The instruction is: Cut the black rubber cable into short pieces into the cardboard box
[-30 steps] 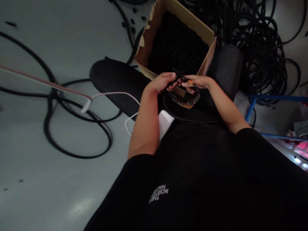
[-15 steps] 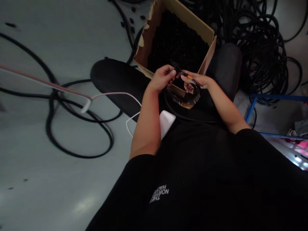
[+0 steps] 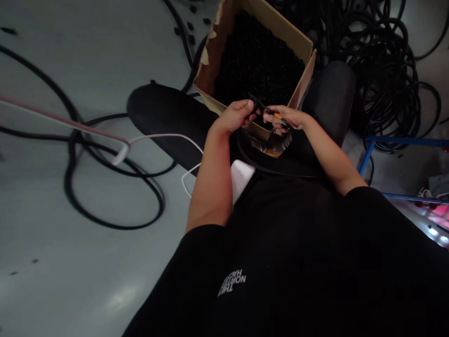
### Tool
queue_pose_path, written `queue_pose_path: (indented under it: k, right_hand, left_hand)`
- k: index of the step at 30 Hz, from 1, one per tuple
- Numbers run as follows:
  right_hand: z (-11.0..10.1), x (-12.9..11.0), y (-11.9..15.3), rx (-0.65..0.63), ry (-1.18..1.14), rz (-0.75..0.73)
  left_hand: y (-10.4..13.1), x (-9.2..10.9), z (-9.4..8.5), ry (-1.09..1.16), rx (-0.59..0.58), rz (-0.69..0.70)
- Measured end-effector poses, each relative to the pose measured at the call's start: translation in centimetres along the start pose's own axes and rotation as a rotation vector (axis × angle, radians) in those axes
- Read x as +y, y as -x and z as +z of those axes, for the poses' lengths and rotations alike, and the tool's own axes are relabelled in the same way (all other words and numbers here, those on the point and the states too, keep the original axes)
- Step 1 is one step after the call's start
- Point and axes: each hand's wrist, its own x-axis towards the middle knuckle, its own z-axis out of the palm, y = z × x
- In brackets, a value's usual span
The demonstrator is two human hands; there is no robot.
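Note:
Above my lap, at the near edge of a cardboard box, both hands work close together. My left hand is closed in a pinch on a thin black rubber strip; its end is largely hidden by the fingers. The strip curves down across my lap. My right hand is closed around scissors with orange and black handles. Their dark blades point up and left, beside my left fingertips. Whether the blades touch the strip I cannot tell. Many small black pieces fill the box.
A big tangle of black strip lies at the upper right, near a blue metal frame. Loops of black strip spread over the left floor. A white power bank with a cable rests on my lap.
My right fingers have drawn in around the scissor handles, and the blades look closer together. My left hand has turned slightly. The whole view has shifted a little.

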Motion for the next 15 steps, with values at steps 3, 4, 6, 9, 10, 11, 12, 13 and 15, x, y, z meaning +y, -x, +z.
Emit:
queue_pose_path:
  k: [3,4,6,9,10,11,12,13,15]
  right_hand:
    - [-0.6,0.8,-0.3,0.004,0.029,-0.033]
    - [-1.0,1.2,-0.3,-0.021,0.045,-0.039]
    - [-1.6,1.7,-0.3,-0.082,0.067,-0.049]
    - [-2.0,2.0,-0.2,-0.129,0.067,-0.063]
    - [-2.0,2.0,-0.1,-0.130,0.062,-0.062]
    - [-1.9,2.0,-0.1,-0.127,0.058,-0.057]
    - [-1.7,1.9,0.0,-0.123,0.055,-0.049]
    - [-1.5,1.8,0.0,-0.120,0.055,-0.038]
    - [-1.2,1.5,-0.1,-0.115,0.059,-0.012]
  left_hand:
    - [0.5,0.9,0.0,0.054,-0.016,-0.008]
    - [0.6,1.1,-0.1,0.080,-0.024,-0.018]
    - [0.7,1.4,-0.1,0.138,-0.040,-0.043]
    - [0.8,1.6,0.1,0.151,-0.054,-0.061]
    - [0.8,1.7,0.2,0.135,-0.064,-0.061]
    - [0.8,1.8,0.3,0.118,-0.077,-0.060]
    - [0.8,1.9,0.4,0.105,-0.095,-0.062]
    - [0.8,2.0,0.4,0.100,-0.113,-0.066]
    - [0.8,2.1,0.4,0.107,-0.139,-0.081]
